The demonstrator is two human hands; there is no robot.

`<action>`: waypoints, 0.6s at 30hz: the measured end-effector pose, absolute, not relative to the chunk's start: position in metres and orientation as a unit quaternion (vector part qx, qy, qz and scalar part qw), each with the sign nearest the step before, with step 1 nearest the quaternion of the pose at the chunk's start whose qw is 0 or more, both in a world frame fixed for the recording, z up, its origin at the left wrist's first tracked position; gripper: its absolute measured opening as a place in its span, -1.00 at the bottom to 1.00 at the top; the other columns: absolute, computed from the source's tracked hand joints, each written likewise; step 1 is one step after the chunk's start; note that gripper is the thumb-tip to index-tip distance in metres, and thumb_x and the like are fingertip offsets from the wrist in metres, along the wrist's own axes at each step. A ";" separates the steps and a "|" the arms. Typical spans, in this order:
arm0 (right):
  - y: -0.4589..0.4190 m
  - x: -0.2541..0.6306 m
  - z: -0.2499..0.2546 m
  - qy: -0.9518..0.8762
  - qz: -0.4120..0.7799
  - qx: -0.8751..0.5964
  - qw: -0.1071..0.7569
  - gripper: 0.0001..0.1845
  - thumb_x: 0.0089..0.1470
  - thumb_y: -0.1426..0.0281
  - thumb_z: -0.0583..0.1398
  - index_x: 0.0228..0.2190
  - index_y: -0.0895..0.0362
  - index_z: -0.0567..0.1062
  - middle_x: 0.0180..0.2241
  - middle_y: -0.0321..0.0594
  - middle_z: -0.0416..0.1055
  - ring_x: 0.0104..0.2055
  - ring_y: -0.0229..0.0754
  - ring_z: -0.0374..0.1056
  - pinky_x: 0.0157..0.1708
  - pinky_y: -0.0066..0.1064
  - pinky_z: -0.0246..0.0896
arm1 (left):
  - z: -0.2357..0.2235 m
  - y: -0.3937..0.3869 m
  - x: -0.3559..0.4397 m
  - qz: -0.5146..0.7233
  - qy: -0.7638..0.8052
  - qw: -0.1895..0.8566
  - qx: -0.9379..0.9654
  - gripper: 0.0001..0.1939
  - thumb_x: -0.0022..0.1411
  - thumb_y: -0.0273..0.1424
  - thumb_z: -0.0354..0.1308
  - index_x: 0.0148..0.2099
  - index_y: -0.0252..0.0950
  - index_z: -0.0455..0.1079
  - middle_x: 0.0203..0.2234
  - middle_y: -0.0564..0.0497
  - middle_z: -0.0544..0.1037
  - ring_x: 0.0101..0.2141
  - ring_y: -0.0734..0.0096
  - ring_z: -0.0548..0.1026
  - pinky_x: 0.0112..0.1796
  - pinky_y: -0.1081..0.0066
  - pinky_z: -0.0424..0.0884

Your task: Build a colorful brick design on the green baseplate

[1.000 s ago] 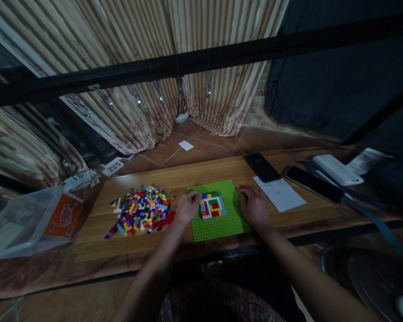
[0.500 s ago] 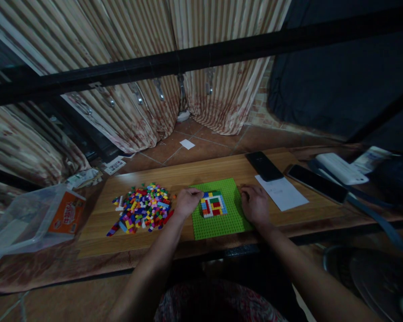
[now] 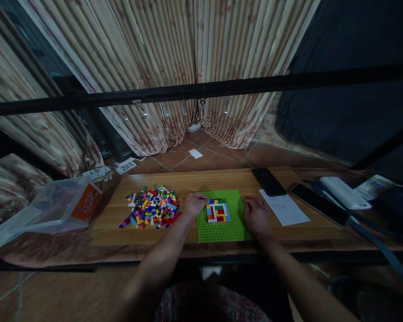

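Observation:
A green studded baseplate (image 3: pixel 237 228) lies on the wooden board. On it sits a low, roughly square build of toy bricks (image 3: pixel 218 211) in red, white, yellow, blue and green. My left hand (image 3: pixel 195 204) reaches to the upper left corner of that build, fingertips pinched together; whatever is between them is too small to make out. At the plate's right edge rests my right hand (image 3: pixel 257 217), its fingers curled in. Its fingertips are partly hidden, so I cannot see what they hold. Left of the plate spreads a pile of loose toy bricks (image 3: pixel 156 208).
The wooden board (image 3: pixel 110 228) carries a black phone (image 3: pixel 268 181) and a white paper sheet (image 3: pixel 285 210). Another phone (image 3: pixel 319 203) and a white device (image 3: pixel 345 192) lie farther right. A clear plastic box (image 3: pixel 58 201) stands left. A dark rail (image 3: pixel 242 88) crosses behind.
The camera view has tilted and shifted, so the scene sits lower and slightly to the right. Both hands keep nearly the same places at the build and the baseplate edge.

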State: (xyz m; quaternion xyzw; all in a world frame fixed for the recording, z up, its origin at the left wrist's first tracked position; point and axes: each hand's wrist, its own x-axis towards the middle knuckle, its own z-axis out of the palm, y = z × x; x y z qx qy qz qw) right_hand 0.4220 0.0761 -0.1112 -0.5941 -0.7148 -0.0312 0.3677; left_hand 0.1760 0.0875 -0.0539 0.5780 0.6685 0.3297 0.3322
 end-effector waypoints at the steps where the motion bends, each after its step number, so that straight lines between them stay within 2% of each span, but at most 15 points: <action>1: 0.076 0.422 -0.111 -0.715 -0.034 -0.591 0.371 -0.76 0.08 0.44 0.02 -0.31 0.17 0.48 -0.23 -0.06 0.45 -0.12 -0.06 0.27 -0.06 -0.18 0.12 | -0.053 0.087 0.177 0.337 0.667 0.332 0.577 -0.89 0.03 -0.46 0.18 -0.45 -0.27 0.55 -0.56 0.08 0.59 -0.49 0.48 0.50 -0.43 0.52 0.38; 9: 0.077 0.424 -0.113 -0.720 -0.046 -0.587 0.367 -0.75 0.05 0.44 0.02 -0.32 0.17 0.49 -0.25 -0.07 0.46 -0.15 -0.06 0.30 -0.07 -0.19 0.16 | -0.036 0.059 0.162 0.408 0.657 0.296 0.560 -0.79 0.16 -0.44 0.07 -0.28 -0.28 0.54 -0.39 0.03 0.62 -0.35 0.44 0.54 -0.29 0.47 0.43; 14: 0.078 0.428 -0.118 -0.727 -0.066 -0.586 0.353 -0.75 0.04 0.41 0.02 -0.32 0.15 0.48 -0.25 -0.07 0.47 -0.14 -0.04 0.31 -0.08 -0.17 0.17 | -0.036 0.012 0.117 0.428 0.691 0.246 0.529 -0.79 0.13 -0.49 0.08 -0.24 -0.28 0.52 -0.37 0.01 0.62 -0.35 0.41 0.55 -0.26 0.43 0.45; 18: 0.079 0.430 -0.119 -0.736 -0.071 -0.575 0.349 -0.76 0.03 0.41 0.02 -0.33 0.14 0.47 -0.25 -0.07 0.48 -0.16 -0.03 0.33 -0.06 -0.17 0.17 | -0.039 -0.018 0.079 0.427 0.742 0.185 0.483 -0.77 0.13 -0.50 0.07 -0.19 -0.29 0.50 -0.28 -0.06 0.61 -0.29 0.35 0.54 -0.19 0.34 0.45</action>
